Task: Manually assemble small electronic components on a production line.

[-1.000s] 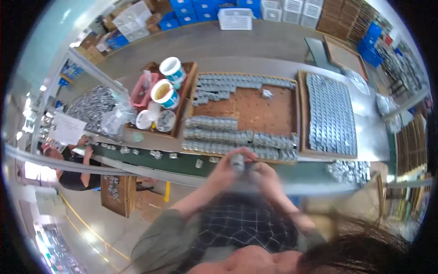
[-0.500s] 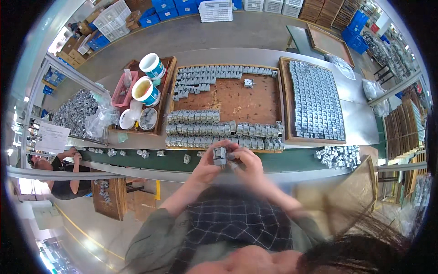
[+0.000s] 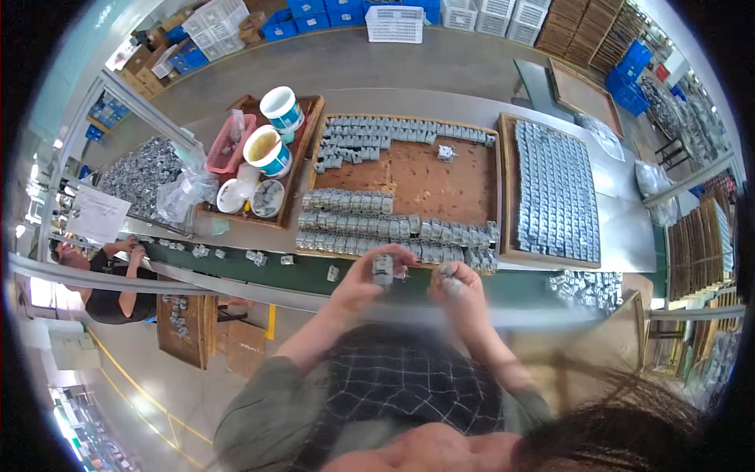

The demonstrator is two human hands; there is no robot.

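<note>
My left hand [image 3: 355, 288] is closed around a small grey block-shaped metal part [image 3: 383, 269], held upright over the green belt. To its right, apart from it, my right hand [image 3: 467, 302] is pinched closed on something small and greyish; blur and fingers hide its kind. Just beyond both hands lies a wooden tray [image 3: 448, 189] with rows of similar grey parts along its near and far sides. A single lighter part [image 3: 445, 153] sits alone on the tray's bare brown bottom.
A second tray [image 3: 510, 197] full of grey parts stands right. Loose parts [image 3: 586, 291] are heaped on the belt [image 3: 307, 277]. White tubs [image 3: 269, 151] and a pink basket [image 3: 230, 143] stand left. At far left, a co-worker [image 3: 118, 275] handles something by the belt.
My hands have moved apart: the right has drawn away to the right from the metal part, which stays in my left hand. The whole view has shifted slightly.
</note>
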